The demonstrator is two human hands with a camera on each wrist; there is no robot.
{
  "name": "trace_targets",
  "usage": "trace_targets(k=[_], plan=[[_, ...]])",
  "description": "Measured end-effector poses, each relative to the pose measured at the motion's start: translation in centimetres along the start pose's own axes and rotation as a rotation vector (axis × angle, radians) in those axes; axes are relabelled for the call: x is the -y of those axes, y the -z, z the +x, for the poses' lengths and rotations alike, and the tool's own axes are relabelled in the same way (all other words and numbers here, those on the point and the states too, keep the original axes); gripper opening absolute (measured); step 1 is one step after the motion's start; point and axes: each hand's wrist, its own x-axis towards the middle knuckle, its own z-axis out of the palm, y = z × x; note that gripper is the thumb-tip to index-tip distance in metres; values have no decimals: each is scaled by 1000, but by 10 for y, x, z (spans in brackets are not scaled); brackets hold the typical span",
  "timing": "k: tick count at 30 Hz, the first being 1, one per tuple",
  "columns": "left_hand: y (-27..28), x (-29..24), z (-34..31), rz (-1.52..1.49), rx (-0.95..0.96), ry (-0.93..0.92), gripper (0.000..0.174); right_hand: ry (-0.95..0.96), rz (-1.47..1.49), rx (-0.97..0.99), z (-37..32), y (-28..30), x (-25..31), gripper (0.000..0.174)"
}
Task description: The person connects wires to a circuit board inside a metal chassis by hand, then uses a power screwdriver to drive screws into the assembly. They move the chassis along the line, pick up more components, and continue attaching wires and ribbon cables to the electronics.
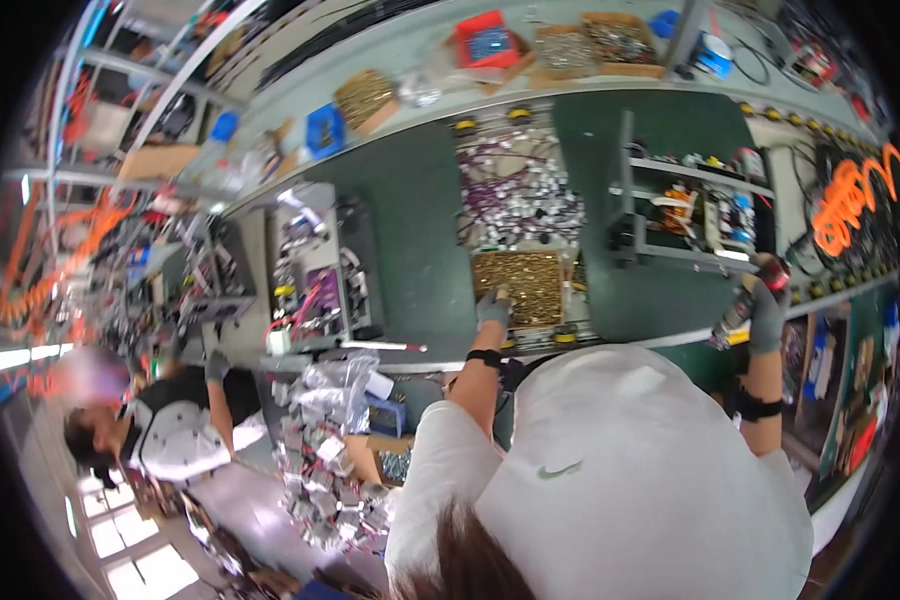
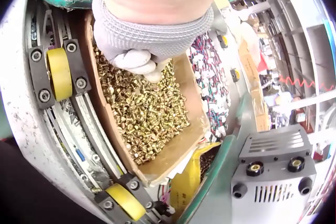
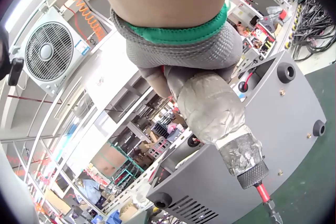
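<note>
A cardboard box of small brass-coloured screws [image 1: 518, 285] stands near the bench's front edge. My gloved left hand [image 1: 493, 306] reaches into its near corner; in the left wrist view the fingers of the left hand [image 2: 139, 58] are bent down at the screws [image 2: 144, 113], and whether they pinch any is hidden. My gloved right hand [image 1: 766, 318] grips a power screwdriver [image 1: 735, 315] over the front edge at the right. The right wrist view shows the right hand [image 3: 184, 50] wrapped round the tape-covered screwdriver [image 3: 215, 111], its bit pointing down beside a grey metal housing [image 3: 262, 124].
Bundled white and purple wires [image 1: 520, 185] lie behind the screws. An open metal frame with parts [image 1: 695, 170] stands at the right, another unit [image 1: 315, 270] at the left. Red and blue bins line the back shelf. Another person [image 1: 185, 420] is at the left.
</note>
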Motion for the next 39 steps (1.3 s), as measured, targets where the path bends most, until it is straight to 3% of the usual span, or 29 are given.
trace_targets(k=[3, 5, 6, 8, 12, 14, 17, 19, 22, 26, 30, 35, 39], plan=[[4, -4, -2, -299, 14, 76, 15, 38, 36, -20, 2, -4, -2, 37], [9, -6, 0, -838, 288, 264, 19, 6, 73, -6, 2, -10, 7, 37], [9, -14, -5, -852, 270, 246, 19, -1, 84, 27, 2, -13, 12, 36], [4, -42, -30, -932, 452, 243, 26, 2, 147, 85, 1, -19, 25, 37], [-23, -93, -74, -566, 600, 31, 28, 113, 378, 335, 23, -7, 13, 44], [-34, -110, -107, -525, 728, -222, 35, 71, 479, 356, 15, -25, 38, 46], [-54, -130, -142, -477, 821, -292, 31, 127, 544, 399, 7, -49, 58, 45], [-62, -145, -167, -369, 984, -390, 29, 216, 631, 488, 1, -65, 76, 43], [-69, -155, -185, -222, 1045, -398, 26, 221, 780, 566, -1, -72, 85, 43], [-81, -158, -202, -138, 1046, -463, 29, 257, 879, 488, -8, -86, 100, 31], [-86, -156, -214, -148, 1042, -486, 31, 282, 898, 481, -6, -86, 97, 29], [-87, -156, -218, -224, 1096, -345, 36, 300, 920, 500, -7, -85, 99, 28], [-86, -159, -225, -212, 1099, -453, 37, 297, 907, 507, -8, -85, 98, 25]])
